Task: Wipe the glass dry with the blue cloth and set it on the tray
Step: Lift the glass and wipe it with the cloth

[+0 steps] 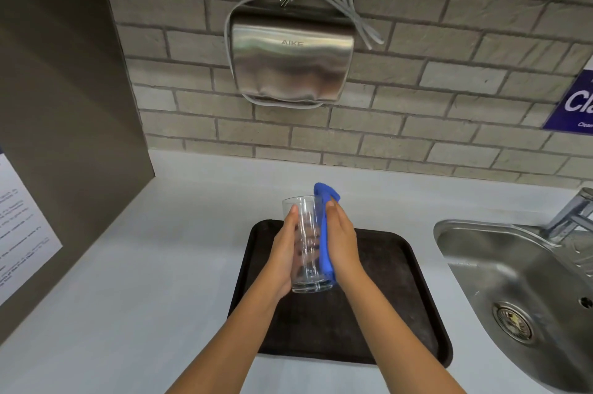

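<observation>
A tall clear glass (pixel 306 246) is held upright in the air above the dark brown tray (pixel 404 300). My left hand (pixel 284 252) wraps its left side, fingers behind it. My right hand (pixel 341 242) presses the blue cloth (pixel 324 233) flat against the glass's right side. The cloth's top end sticks up past the rim and its lower end reaches almost to the glass's base. The tray lies flat on the white counter (pixel 160 281) and its visible surface is bare.
A steel sink (pixel 513 291) with a faucet (pixel 574 213) sits at the right. A metal hand dryer (pixel 292 56) with a loose cord hangs on the brick wall behind. A grey panel (pixel 64 104) with a paper notice stands at the left.
</observation>
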The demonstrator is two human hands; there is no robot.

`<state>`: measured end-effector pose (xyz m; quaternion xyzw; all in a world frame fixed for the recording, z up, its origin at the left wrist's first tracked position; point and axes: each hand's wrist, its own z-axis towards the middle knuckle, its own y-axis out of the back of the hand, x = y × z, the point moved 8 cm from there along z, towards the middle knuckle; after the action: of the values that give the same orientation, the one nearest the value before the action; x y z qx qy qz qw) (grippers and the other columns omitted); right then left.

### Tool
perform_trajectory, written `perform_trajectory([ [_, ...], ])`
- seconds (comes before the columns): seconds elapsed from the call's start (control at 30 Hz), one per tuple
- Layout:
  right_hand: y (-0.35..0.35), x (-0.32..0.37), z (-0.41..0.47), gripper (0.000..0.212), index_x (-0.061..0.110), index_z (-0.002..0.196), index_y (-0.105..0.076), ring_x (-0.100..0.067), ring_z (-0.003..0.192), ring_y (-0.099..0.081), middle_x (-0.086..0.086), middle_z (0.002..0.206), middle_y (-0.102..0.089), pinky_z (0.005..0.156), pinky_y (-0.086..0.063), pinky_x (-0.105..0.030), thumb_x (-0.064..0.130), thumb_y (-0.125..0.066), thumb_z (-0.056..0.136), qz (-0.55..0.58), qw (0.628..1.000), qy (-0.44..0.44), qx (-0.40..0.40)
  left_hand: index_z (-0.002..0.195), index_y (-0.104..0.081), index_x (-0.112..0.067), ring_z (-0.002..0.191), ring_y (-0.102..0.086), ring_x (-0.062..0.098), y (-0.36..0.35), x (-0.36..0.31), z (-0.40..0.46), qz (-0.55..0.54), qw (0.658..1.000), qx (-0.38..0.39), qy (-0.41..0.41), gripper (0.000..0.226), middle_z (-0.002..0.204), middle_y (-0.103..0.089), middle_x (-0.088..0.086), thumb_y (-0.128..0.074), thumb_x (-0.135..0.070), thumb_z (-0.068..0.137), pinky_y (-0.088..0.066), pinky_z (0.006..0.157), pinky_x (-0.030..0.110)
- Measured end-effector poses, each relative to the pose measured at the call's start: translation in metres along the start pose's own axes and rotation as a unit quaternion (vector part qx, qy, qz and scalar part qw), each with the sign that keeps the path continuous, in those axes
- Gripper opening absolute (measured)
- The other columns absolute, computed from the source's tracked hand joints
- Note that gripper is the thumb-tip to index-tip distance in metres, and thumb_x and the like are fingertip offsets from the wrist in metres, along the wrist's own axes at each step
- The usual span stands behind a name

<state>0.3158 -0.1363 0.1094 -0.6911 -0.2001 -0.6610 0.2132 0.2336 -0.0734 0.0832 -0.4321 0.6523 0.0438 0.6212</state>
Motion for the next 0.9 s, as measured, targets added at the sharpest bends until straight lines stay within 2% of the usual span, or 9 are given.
perform_trajectory([
  [0.1,0.002,0.012,-0.006,0.041,0.028,0.132,-0.055,-0.016,0.1,-0.066,0.003,0.111,-0.066,0.097,-0.052,-0.041,0.047,-0.039,0.099,-0.044,0.999,0.022,-0.014,0.131,-0.066,-0.01,0.115,-0.069,0.034,-0.005,-0.003,0.003,-0.017,1.0,0.006,-0.001,0.069,0.122,-0.073,0.02,-0.049,-0.063,0.091,-0.055,0.099,0.046],
  [0.23,-0.017,0.039,-0.039,0.041,0.036,0.142,-0.042,-0.013,0.132,-0.045,0.005,0.147,-0.044,0.108,-0.039,-0.029,0.039,-0.034,0.102,-0.291,0.932,0.216,-0.026,0.131,-0.068,-0.013,0.113,-0.071,0.028,-0.007,-0.013,0.012,-0.027,0.999,0.034,-0.006,0.071,0.124,-0.073,0.016,-0.035,-0.066,0.098,-0.056,0.093,0.039],
  [0.3,-0.024,0.039,-0.044,0.039,0.034,0.14,-0.045,-0.012,0.139,-0.037,0.005,0.155,-0.035,0.11,-0.035,-0.026,0.037,-0.036,0.103,-0.334,0.904,0.264,-0.032,0.133,-0.067,-0.015,0.114,-0.07,0.026,-0.008,-0.015,0.016,-0.022,0.998,0.051,-0.01,0.07,0.125,-0.073,0.015,-0.032,-0.065,0.099,-0.056,0.093,0.036],
  [0.4,-0.014,0.036,-0.029,0.038,0.038,0.138,-0.048,-0.006,0.119,-0.053,0.011,0.141,-0.047,0.1,-0.045,-0.025,0.04,-0.037,0.101,-0.218,0.954,0.205,-0.018,0.129,-0.069,-0.014,0.107,-0.072,0.027,-0.007,-0.017,0.017,-0.026,0.999,0.044,0.004,0.068,0.118,-0.074,0.016,-0.039,-0.066,0.097,-0.058,0.091,0.038],
  [0.5,-0.004,0.019,-0.005,0.036,0.031,0.128,-0.058,-0.009,0.103,-0.065,0.004,0.121,-0.065,0.092,-0.051,-0.027,0.044,-0.04,0.1,-0.031,0.998,0.06,0.006,0.117,-0.073,-0.015,0.096,-0.074,0.026,-0.007,-0.018,0.018,-0.03,0.999,0.019,0.019,0.066,0.106,-0.078,0.012,-0.041,-0.068,0.094,-0.059,0.083,0.039],
  [0.57,-0.002,0.004,-0.001,0.037,0.017,0.113,-0.065,-0.013,0.082,-0.069,-0.006,0.097,-0.071,0.074,-0.056,-0.025,0.042,-0.041,0.1,0.048,0.998,-0.039,0.022,0.109,-0.073,-0.016,0.091,-0.074,0.025,-0.01,-0.025,0.017,-0.036,0.999,0.007,0.02,0.062,0.098,-0.079,0.01,-0.042,-0.068,0.094,-0.058,0.081,0.039],
  [0.7,-0.011,-0.026,-0.012,0.042,0.013,0.109,-0.069,-0.022,0.085,-0.072,-0.01,0.094,-0.075,0.073,-0.058,-0.038,0.045,-0.044,0.098,0.202,0.963,-0.163,0.067,0.117,-0.071,-0.022,0.092,-0.071,0.026,-0.012,-0.041,0.017,-0.034,0.999,-0.033,0.008,0.058,0.101,-0.073,0.012,-0.045,-0.068,0.092,-0.057,0.083,0.04],
  [0.77,-0.014,-0.025,-0.013,0.038,0.011,0.108,-0.068,-0.023,0.08,-0.073,-0.011,0.09,-0.075,0.065,-0.058,-0.037,0.04,-0.045,0.099,0.256,0.952,-0.153,0.066,0.12,-0.069,-0.027,0.096,-0.071,0.027,-0.008,-0.045,0.022,0.004,0.998,-0.064,-0.027,0.051,0.107,-0.071,0.013,-0.047,-0.065,0.094,-0.058,0.086,0.043],
  [0.9,0.001,-0.016,-0.011,0.031,0.022,0.102,-0.073,-0.029,0.087,-0.072,-0.011,0.095,-0.075,0.078,-0.059,-0.049,0.039,-0.047,0.098,0.182,0.981,-0.062,-0.001,0.132,-0.063,-0.025,0.103,-0.071,0.03,0.006,-0.057,0.018,0.136,0.965,-0.171,-0.147,0.048,0.111,-0.071,0.006,-0.049,-0.056,0.098,-0.056,0.096,0.051],
])
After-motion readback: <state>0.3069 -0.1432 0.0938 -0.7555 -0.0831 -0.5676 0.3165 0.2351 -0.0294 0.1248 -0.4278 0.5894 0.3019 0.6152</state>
